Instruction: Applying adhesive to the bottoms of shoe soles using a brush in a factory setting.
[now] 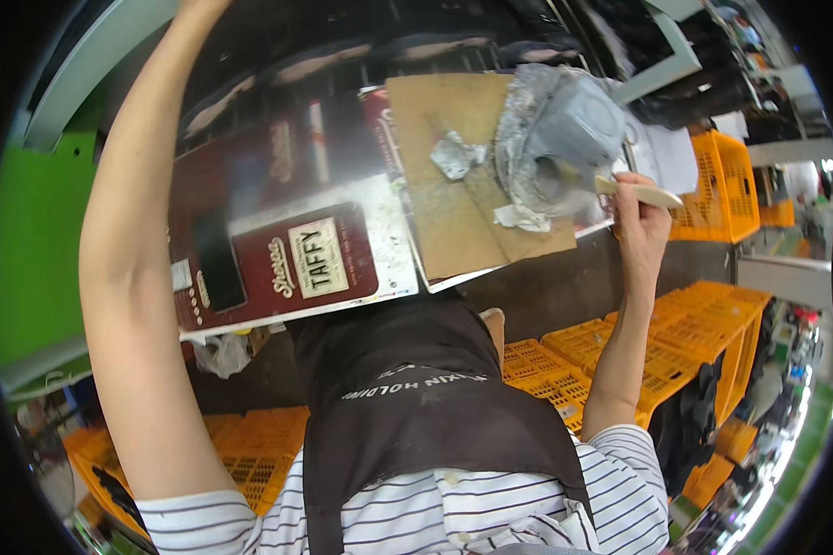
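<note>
While the right hand (640, 215) grips a pale brush handle (646, 192), maroon cardboard (287, 231) lies left.

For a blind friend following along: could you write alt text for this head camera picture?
A person's right hand holds a pale wooden handle against a grey lump on cardboard. The left arm reaches up out of view; orange crates surround.

We note: short striped sleeves (620, 453), white with thin dark lines | dark apron (416, 407) over chest, pale lettering | forearms bare
</note>
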`<state>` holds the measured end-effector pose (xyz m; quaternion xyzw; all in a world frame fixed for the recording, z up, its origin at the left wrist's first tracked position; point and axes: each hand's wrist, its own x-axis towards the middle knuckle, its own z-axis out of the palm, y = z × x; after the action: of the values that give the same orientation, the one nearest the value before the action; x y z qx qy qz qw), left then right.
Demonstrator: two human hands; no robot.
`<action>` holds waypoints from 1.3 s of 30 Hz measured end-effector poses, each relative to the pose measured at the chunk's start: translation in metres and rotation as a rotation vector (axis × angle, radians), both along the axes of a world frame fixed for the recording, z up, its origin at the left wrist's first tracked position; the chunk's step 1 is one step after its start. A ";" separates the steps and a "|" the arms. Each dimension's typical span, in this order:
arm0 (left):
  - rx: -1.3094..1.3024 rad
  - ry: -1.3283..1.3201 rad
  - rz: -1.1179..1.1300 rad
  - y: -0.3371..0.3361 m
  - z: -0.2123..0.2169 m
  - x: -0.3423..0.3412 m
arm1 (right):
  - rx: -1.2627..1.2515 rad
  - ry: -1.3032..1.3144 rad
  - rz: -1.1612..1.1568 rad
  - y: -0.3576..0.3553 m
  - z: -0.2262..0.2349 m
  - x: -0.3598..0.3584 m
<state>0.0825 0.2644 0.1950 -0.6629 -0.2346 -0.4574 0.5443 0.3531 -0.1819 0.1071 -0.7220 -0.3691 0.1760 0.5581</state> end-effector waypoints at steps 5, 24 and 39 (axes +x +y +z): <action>-0.346 -0.215 -0.322 0.019 -0.004 0.016 | -0.095 -0.176 0.004 0.014 -0.007 0.000; -0.236 -0.195 -0.408 0.026 -0.009 0.014 | -0.223 -0.086 0.057 0.022 0.007 0.000; -0.286 -0.131 -0.273 0.017 -0.011 0.001 | -0.587 -0.255 0.004 0.038 0.014 0.011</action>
<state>0.0837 0.2815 0.1841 -0.7279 -0.2399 -0.5311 0.3614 0.3641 -0.1442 0.1209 -0.8677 -0.3712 0.1841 0.2747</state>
